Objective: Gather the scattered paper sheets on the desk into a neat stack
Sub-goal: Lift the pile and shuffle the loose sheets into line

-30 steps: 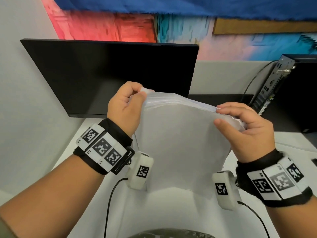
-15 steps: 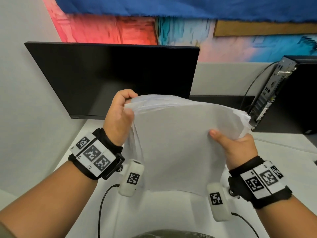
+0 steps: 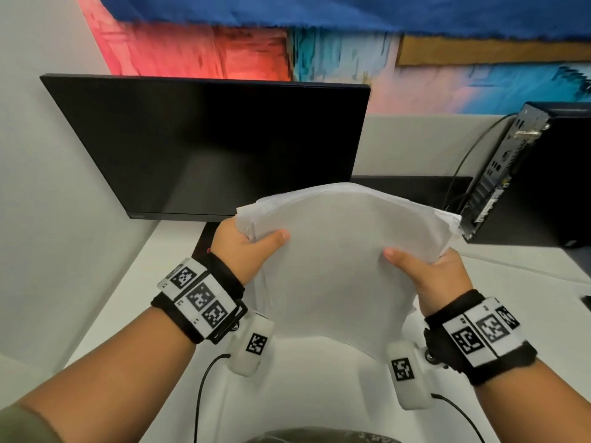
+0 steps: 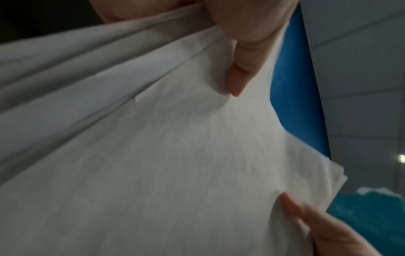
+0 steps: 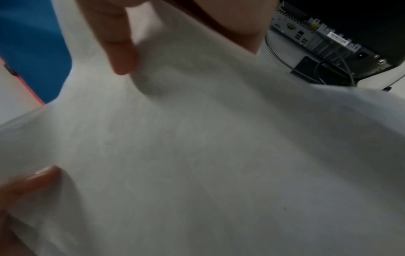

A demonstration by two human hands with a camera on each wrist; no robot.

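Observation:
A bundle of several white paper sheets is held upright above the white desk, bowed toward the monitor, with its top edges fanned unevenly. My left hand grips the bundle's left side, thumb on the near face and fingers behind. On the right side my right hand grips it the same way. The left wrist view shows the paper sheets with layered edges under my left thumb. The paper sheets fill the right wrist view below my right thumb.
A black monitor stands close behind the paper. A black computer case with cables sits at the right rear. A white partition wall closes the left side. A dark object lies at the desk's right edge.
Both hands have shifted from the bundle's top corners down to its sides. The bundle has dropped lower toward the desk and bows outward more.

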